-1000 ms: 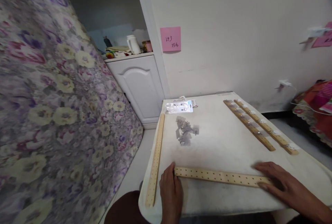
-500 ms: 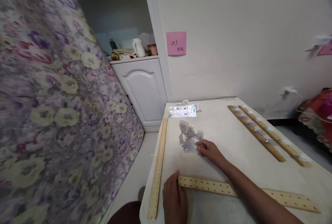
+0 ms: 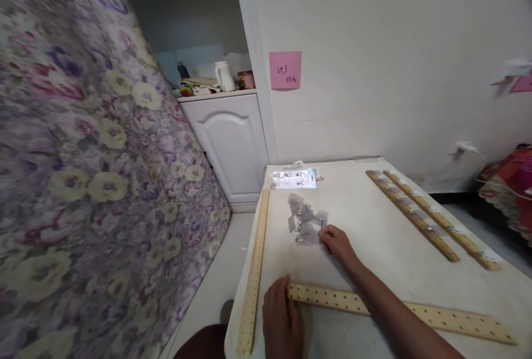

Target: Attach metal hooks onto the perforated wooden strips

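Note:
My right hand is pinched at the right edge of a loose pile of clear plastic squares with small metal pieces on them. Its fingertips close on one of these squares; the exact grip is too small to see. Nearer to me, my left hand is closed at the left end of a pale wooden strip with rows of holes. My right forearm crosses above that strip and hides part of it. A second perforated strip lies along the table's left edge.
Two wooden strips bearing clear squares lie at the table's right side. Clear packaging with metal pieces sits at the back left. A floral curtain hangs to the left, and a white cabinet stands behind.
My right hand has shifted very slightly at the pile's edge, its fingers drawn closer together. My left hand stays at the strip's end.

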Action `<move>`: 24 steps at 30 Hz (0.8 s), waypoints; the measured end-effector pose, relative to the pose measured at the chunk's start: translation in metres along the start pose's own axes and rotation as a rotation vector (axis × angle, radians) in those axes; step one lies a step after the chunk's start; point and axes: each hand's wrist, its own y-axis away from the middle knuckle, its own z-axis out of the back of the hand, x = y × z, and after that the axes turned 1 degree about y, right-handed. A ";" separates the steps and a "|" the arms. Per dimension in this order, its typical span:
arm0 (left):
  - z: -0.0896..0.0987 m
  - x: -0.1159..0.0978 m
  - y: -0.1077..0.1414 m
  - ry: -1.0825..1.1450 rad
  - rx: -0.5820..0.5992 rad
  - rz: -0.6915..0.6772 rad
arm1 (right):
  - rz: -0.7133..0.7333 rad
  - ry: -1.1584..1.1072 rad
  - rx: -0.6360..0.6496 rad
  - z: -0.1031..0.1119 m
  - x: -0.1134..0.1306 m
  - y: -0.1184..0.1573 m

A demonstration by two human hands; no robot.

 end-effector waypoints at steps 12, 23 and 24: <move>0.015 -0.013 -0.001 0.125 -0.029 -0.097 | 0.048 -0.283 0.331 -0.005 -0.015 0.068; 0.011 -0.014 0.001 0.114 0.017 -0.068 | 0.239 0.083 0.448 -0.015 -0.008 0.062; 0.010 -0.014 0.002 0.105 0.019 -0.060 | 0.249 0.111 0.450 -0.016 -0.010 0.061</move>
